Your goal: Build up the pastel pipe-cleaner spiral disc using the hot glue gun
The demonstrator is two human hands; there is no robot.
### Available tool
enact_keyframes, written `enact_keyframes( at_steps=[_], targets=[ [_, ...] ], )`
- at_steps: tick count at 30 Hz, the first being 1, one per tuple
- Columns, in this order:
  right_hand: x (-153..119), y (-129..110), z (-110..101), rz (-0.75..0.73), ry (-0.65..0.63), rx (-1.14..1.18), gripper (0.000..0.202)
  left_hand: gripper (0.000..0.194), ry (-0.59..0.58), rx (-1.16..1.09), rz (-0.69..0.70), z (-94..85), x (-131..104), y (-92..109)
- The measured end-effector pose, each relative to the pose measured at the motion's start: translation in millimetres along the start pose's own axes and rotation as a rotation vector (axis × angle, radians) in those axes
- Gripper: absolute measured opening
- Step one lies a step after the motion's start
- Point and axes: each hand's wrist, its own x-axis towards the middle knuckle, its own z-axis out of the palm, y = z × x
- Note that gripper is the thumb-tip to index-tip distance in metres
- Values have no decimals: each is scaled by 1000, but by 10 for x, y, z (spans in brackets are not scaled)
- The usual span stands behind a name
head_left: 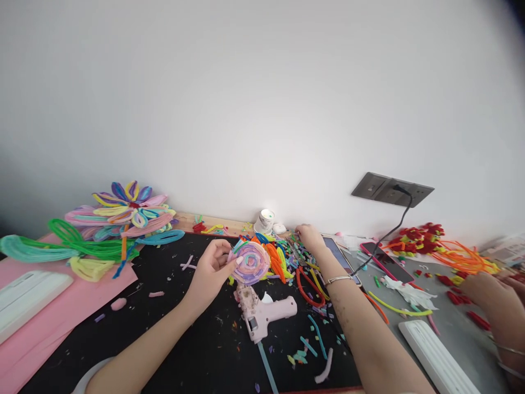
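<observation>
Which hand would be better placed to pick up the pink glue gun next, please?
Probably the right hand: the left hand holds the coiled disc, and the glue gun has its handle pointing rightward.

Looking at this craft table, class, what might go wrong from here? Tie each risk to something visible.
The glue gun lies with its front end close to the left hand and the pastel spiral it holds; if hot, it might burn the fingers.

The black cord hangs from the wall socket towards the right forearm, so an arm movement could snag it.
</observation>
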Motion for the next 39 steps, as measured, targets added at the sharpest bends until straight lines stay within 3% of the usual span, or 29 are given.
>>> enact_keyframes(
  at_steps=[7, 13, 14, 17, 19, 28, 39],
  targets=[
    [-104, -14, -125, 63, 159, 238, 23, 38, 17, -24, 1, -11, 20, 1],
    [-554, -292, -356, 80, 212, 616, 23, 35, 14, -29, 24, -32, 22, -47],
    [-657, -368, -393, 63, 208, 705, 20, 35, 17, -28, 28, -34, 23, -53],
    [-946, -584, -453, 12, 119, 1298, 23, 39, 21, -26, 27, -32, 23, -58],
    [-1090, -691, -431, 22, 74, 1424, 26, 40, 20, -29, 27, -27, 23, -52],
    [-1305, -827, -77, 87, 45, 1489, 25, 40, 30, -5, 30, -22, 20, -37],
    [-1389, -876, 51, 83, 62, 1489, 20, 39, 27, 9, 31, -14, 9, -34]
  ],
)
